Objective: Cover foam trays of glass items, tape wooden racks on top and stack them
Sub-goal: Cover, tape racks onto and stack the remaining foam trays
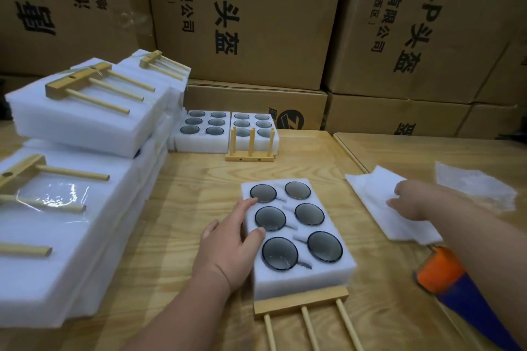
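Behind my bench [199,179], cartons [256,8] read "O-P头盔"; my left hand [228,248], fingers relaxed, rests on the foam tray [302,273]; right hand [413,202] pinches a foam sheet [370,188].

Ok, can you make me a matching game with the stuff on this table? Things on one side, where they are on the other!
Things:
1. left hand
2. right hand
3. tape dispenser
4. upright wooden rack

Places:
A. on the white foam sheet
B. in front of the far foam trays
C. under the right forearm
D. on the near foam tray of glass cups

Pairs: 1-D, 2-A, 3-C, 4-B
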Demonstrator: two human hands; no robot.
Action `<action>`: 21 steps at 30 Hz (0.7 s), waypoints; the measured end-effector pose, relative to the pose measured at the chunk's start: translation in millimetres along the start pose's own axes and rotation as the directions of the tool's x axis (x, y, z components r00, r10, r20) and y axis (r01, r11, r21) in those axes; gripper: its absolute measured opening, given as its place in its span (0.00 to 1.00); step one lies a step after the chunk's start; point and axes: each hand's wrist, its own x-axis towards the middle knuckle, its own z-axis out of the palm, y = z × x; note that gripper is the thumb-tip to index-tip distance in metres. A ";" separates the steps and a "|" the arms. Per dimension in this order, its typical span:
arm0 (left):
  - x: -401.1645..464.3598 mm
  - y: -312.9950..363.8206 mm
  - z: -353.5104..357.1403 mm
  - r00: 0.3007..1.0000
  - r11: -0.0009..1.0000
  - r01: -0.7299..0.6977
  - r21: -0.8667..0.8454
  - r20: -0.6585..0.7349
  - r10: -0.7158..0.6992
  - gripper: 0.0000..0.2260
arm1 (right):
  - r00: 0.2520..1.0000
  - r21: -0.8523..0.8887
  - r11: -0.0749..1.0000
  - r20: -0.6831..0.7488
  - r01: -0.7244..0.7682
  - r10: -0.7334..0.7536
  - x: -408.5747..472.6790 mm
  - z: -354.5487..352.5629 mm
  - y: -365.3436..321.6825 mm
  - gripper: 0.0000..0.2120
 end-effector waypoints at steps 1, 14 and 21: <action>0.1 0.3 0.7 1.000 1.000 -0.006 0.002 0.000 0.006 0.26 | 1.000 -0.022 1.000 -0.016 0.008 -0.009 0.5 0.8 0.1 0.27; -0.7 1.7 1.8 1.000 0.999 0.003 0.041 -0.014 -0.003 0.27 | 0.988 -0.133 0.986 -0.101 0.105 -0.119 3.1 2.3 12.5 0.19; -2.5 4.1 0.5 1.000 0.999 0.012 0.030 -0.023 -0.012 0.27 | 0.988 -0.234 0.972 -0.146 0.022 -0.057 -0.1 -10.2 1.1 0.11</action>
